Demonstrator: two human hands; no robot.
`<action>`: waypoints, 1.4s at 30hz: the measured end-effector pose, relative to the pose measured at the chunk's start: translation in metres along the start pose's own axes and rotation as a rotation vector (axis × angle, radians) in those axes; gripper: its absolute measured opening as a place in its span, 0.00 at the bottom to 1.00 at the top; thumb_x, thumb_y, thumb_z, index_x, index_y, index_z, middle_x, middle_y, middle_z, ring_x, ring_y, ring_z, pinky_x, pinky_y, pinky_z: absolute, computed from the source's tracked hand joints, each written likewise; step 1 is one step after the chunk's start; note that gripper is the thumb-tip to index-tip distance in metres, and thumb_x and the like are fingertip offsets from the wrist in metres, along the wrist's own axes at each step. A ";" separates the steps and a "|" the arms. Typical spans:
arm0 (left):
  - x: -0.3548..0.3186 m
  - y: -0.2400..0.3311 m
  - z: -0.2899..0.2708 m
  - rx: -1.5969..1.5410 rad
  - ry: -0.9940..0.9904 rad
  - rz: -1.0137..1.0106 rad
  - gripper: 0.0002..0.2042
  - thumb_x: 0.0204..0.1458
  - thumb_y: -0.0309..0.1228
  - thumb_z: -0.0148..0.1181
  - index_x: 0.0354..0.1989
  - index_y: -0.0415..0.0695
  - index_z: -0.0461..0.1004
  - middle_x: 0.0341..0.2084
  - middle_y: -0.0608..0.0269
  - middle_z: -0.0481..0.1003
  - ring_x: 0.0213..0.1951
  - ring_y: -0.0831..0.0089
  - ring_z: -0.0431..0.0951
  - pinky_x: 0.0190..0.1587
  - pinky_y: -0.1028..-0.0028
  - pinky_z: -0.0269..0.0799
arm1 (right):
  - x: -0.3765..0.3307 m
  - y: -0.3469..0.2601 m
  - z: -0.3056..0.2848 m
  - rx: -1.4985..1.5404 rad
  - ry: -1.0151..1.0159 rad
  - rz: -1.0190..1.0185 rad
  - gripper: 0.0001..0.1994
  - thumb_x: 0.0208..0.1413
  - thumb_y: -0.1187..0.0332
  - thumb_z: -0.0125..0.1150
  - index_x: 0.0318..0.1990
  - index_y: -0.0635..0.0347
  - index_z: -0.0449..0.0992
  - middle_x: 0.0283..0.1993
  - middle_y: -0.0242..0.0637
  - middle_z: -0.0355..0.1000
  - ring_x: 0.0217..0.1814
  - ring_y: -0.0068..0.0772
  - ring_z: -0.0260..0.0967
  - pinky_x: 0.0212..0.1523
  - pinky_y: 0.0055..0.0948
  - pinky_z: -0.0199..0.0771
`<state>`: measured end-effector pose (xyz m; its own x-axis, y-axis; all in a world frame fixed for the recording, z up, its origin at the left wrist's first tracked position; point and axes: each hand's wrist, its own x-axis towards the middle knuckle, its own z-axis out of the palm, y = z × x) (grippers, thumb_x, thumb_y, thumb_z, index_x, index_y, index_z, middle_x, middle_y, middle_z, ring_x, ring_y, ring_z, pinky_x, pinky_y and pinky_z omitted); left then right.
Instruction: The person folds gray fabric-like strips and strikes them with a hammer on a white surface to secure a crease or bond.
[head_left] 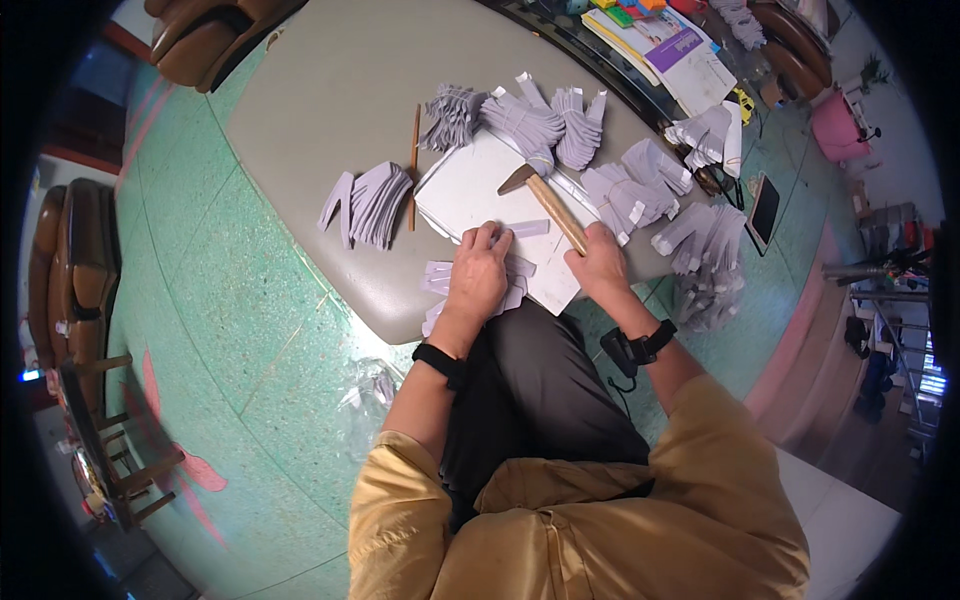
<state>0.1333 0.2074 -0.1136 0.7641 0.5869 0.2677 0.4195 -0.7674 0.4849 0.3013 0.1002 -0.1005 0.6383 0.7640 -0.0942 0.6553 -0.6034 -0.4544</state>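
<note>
My right hand (600,265) is closed round the wooden handle of a hammer (557,212). The hammer's dark head points to the far left, over a white board (455,183). On that board my left hand (481,268) has its fingers bent and pressed together on the left end of a pale lilac-grey strip (530,229). Under and beside my left wrist lies a loose pile of similar strips (518,284), partly hidden by the hand. What the left fingertips pinch is only partly visible.
Bundles of folded grey strips (378,205) lie left of the board, with more bundles (525,122) behind and to the right. A thin brown stick (414,165) lies beside the board. Books (690,70), a phone (763,212) and a clear plastic bag (712,298) are at the right.
</note>
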 end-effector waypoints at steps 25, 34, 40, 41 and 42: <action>-0.006 -0.007 0.004 -0.097 0.033 -0.075 0.18 0.40 0.18 0.48 0.43 0.41 0.72 0.45 0.54 0.67 0.45 0.56 0.66 0.50 0.66 0.64 | -0.056 -0.020 -0.025 0.522 -0.394 0.307 0.24 0.58 0.50 0.47 0.24 0.65 0.67 0.15 0.33 0.61 0.17 0.25 0.58 0.21 0.29 0.60; -0.013 -0.010 -0.014 0.057 -0.004 -0.162 0.17 0.42 0.24 0.49 0.44 0.40 0.71 0.46 0.58 0.68 0.50 0.61 0.65 0.50 0.66 0.63 | -0.054 0.001 -0.020 0.486 -0.537 0.279 0.24 0.56 0.51 0.50 0.23 0.67 0.67 0.16 0.37 0.63 0.18 0.29 0.61 0.23 0.31 0.62; -0.017 -0.003 -0.011 0.126 0.004 -0.153 0.21 0.40 0.23 0.49 0.48 0.41 0.70 0.49 0.59 0.66 0.52 0.62 0.64 0.50 0.65 0.63 | -0.062 0.021 -0.026 0.195 -0.206 -0.031 0.22 0.55 0.51 0.52 0.27 0.66 0.68 0.19 0.49 0.66 0.20 0.52 0.63 0.24 0.43 0.62; -0.018 -0.004 -0.011 0.127 0.005 -0.154 0.21 0.40 0.23 0.49 0.48 0.41 0.70 0.49 0.59 0.66 0.52 0.62 0.64 0.50 0.65 0.63 | -0.062 0.015 -0.027 0.154 -0.151 -0.046 0.21 0.55 0.51 0.51 0.29 0.66 0.68 0.20 0.52 0.67 0.21 0.59 0.64 0.24 0.46 0.62; -0.019 -0.004 -0.010 0.132 -0.005 -0.165 0.21 0.41 0.23 0.48 0.48 0.41 0.69 0.50 0.59 0.66 0.53 0.62 0.63 0.50 0.65 0.63 | -0.064 0.008 -0.028 0.155 -0.152 -0.048 0.21 0.55 0.51 0.51 0.29 0.66 0.68 0.20 0.52 0.67 0.21 0.59 0.64 0.24 0.46 0.62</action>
<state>0.1124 0.2020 -0.1120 0.6819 0.7065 0.1895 0.5993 -0.6882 0.4089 0.2766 0.0399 -0.0730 0.5322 0.8236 -0.1961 0.6061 -0.5324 -0.5909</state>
